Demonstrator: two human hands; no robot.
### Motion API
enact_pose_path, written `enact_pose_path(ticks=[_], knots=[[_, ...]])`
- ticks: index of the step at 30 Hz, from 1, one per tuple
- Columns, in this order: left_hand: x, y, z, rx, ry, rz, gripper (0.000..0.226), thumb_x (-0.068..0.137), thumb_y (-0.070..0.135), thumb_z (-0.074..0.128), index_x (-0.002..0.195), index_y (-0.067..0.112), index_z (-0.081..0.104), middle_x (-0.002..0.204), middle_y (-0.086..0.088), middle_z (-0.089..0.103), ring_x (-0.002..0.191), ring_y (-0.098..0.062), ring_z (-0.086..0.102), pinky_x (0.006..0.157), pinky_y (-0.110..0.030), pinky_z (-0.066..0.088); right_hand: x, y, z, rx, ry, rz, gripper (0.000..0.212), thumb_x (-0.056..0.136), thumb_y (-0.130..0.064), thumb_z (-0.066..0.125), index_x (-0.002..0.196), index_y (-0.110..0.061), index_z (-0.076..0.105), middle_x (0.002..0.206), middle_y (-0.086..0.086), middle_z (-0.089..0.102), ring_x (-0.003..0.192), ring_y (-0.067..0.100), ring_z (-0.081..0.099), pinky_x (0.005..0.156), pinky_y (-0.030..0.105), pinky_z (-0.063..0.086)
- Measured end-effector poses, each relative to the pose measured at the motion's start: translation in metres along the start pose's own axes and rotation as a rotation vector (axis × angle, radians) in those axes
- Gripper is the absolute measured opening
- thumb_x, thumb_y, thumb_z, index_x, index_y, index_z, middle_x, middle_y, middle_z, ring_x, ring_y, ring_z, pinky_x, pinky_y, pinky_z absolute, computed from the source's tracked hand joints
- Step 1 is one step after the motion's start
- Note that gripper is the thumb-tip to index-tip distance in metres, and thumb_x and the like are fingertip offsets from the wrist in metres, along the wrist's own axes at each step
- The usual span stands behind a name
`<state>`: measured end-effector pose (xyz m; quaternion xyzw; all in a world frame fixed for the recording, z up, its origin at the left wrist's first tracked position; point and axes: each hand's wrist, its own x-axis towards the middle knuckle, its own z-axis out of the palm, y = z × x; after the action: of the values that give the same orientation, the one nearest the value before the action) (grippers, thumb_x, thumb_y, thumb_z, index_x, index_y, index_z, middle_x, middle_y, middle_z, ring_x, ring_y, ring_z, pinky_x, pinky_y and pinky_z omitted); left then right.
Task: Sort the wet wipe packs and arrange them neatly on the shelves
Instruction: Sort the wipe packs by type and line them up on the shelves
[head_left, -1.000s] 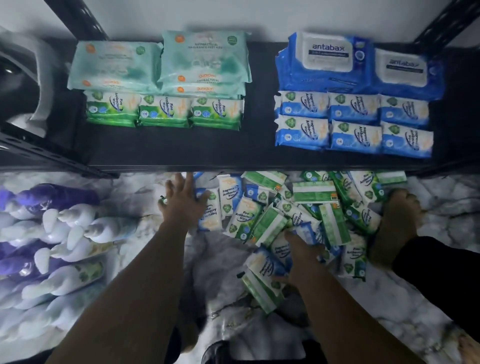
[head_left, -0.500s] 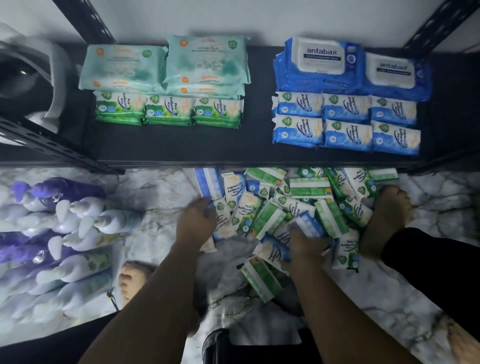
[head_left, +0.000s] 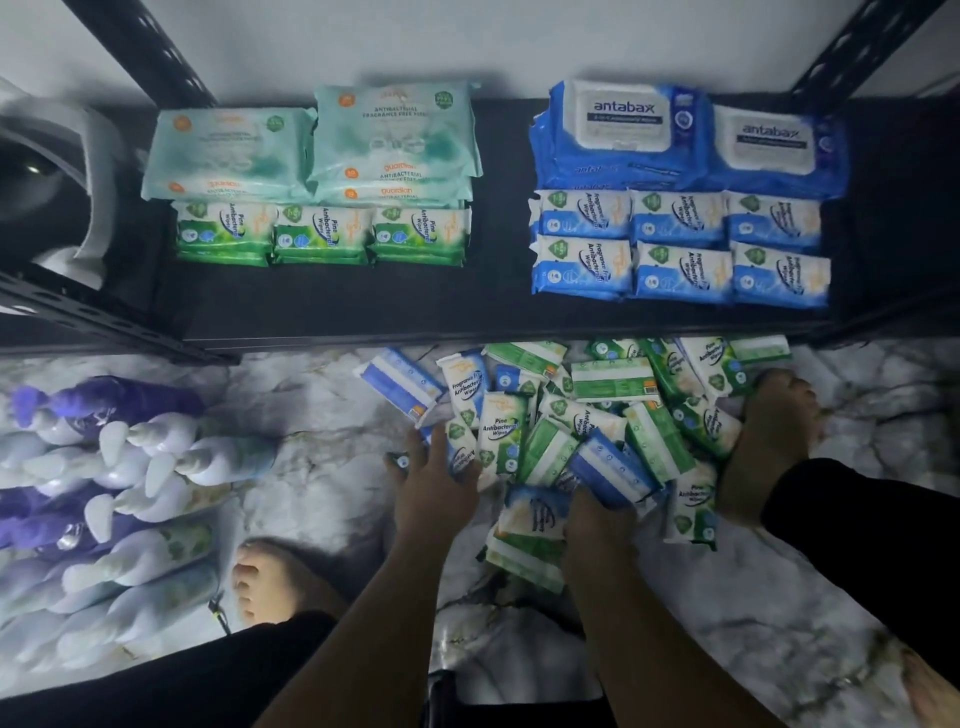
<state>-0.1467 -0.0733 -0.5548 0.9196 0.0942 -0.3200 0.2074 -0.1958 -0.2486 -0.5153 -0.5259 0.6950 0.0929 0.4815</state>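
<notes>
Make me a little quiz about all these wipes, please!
1. True or false: the small blue packs on the shelf lie in two rows of three.
2. Where is the jumbled pile of packs? A) on the shelf B) on the marble floor C) in a basket
3. How many stacks stand side by side in the row of small green packs on the shelf?

Key: 1 true; 2 B; 3 three.
</notes>
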Motion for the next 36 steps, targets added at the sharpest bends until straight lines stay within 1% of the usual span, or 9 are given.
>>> enact_pose_path(ticks=[3,6,11,14,16,19,23,27,36], knots=[[-0.009,0.014,0.006,-0.118,-0.025,0.009,0.075,0.094,0.064,0.039,0.155,0.042,0.002,0.167,0.001,-0.002,0.151,-0.048,0.010,0.115,-0.066,0.027,0.006,-0.019,-0.008,-0.057,0.072,-0.013,0.073,0.094,-0.034,0.065,0.154,-0.013,0.030,0.151,0.025,0.029,0.132,0.044,0.040,0.109,0.050,0.039],[-0.010,0.016,0.008,-0.075,-0.060,0.067,0.073,0.096,0.062,0.037,0.155,0.039,0.002,0.167,-0.006,-0.004,0.152,-0.043,0.010,0.118,-0.064,0.022,0.013,-0.028,-0.014,-0.129,0.072,-0.097,0.069,0.098,-0.030,0.060,0.156,-0.009,0.028,0.159,0.022,0.026,0.141,0.039,0.035,0.114,0.042,0.029],[-0.016,0.017,-0.013,-0.010,0.006,-0.072,0.075,0.087,0.069,0.041,0.151,0.040,0.016,0.160,-0.002,0.017,0.142,-0.045,0.029,0.108,-0.064,0.034,-0.001,-0.033,-0.025,-0.342,0.162,-0.223,0.082,0.088,-0.037,0.070,0.154,-0.018,0.026,0.153,0.026,0.025,0.136,0.047,0.033,0.107,0.051,0.040],[-0.023,0.028,-0.028,0.035,0.189,-0.067,0.066,0.087,0.064,0.035,0.141,0.027,0.042,0.146,-0.011,0.045,0.132,-0.035,0.043,0.107,-0.052,0.040,-0.015,-0.037,-0.021,-0.468,0.197,-0.546,0.042,0.086,-0.032,0.069,0.122,-0.016,0.055,0.126,0.020,0.053,0.110,0.041,0.054,0.088,0.047,0.048],[-0.022,0.038,-0.032,-0.005,0.198,-0.002,0.057,0.091,0.061,0.036,0.128,0.022,0.055,0.125,-0.008,0.060,0.112,-0.028,0.057,0.095,-0.044,0.051,-0.024,-0.044,-0.014,-0.473,0.033,-0.620,0.011,0.094,-0.029,0.059,0.100,-0.020,0.058,0.106,0.012,0.064,0.092,0.033,0.059,0.080,0.041,0.049],[-0.019,0.056,-0.036,-0.045,0.100,0.046,0.058,0.087,0.065,0.039,0.121,0.021,0.056,0.118,-0.006,0.062,0.104,-0.025,0.060,0.086,-0.044,0.056,-0.035,-0.053,0.002,-0.543,-0.096,-0.616,0.028,0.098,-0.038,0.055,0.114,-0.014,0.053,0.107,0.011,0.066,0.091,0.031,0.062,0.074,0.035,0.045],[-0.012,0.075,-0.030,0.032,0.039,0.073,0.073,0.087,0.058,0.060,0.145,0.021,0.035,0.136,-0.006,0.050,0.123,-0.029,0.051,0.094,-0.050,0.052,-0.038,-0.058,0.022,-0.575,-0.022,-0.636,0.049,0.090,-0.049,0.066,0.115,-0.013,0.047,0.112,0.012,0.065,0.099,0.034,0.065,0.077,0.039,0.053],[-0.006,0.080,-0.024,-0.019,0.048,0.055,0.078,0.087,0.042,0.072,0.148,0.020,0.028,0.141,-0.006,0.046,0.124,-0.026,0.051,0.098,-0.046,0.050,-0.030,-0.064,0.029,-0.674,0.031,-0.630,0.060,0.084,-0.049,0.074,0.119,-0.013,0.043,0.112,0.014,0.063,0.098,0.036,0.066,0.073,0.041,0.056],[-0.016,0.054,-0.044,-0.242,0.020,0.073,0.089,0.068,0.045,0.083,0.139,0.014,0.039,0.128,-0.006,0.049,0.120,-0.025,0.051,0.099,-0.045,0.050,-0.020,-0.063,0.018,-0.715,0.002,-0.698,0.048,0.077,-0.040,0.077,0.106,-0.014,0.050,0.097,0.013,0.067,0.086,0.036,0.066,0.070,0.040,0.057]])
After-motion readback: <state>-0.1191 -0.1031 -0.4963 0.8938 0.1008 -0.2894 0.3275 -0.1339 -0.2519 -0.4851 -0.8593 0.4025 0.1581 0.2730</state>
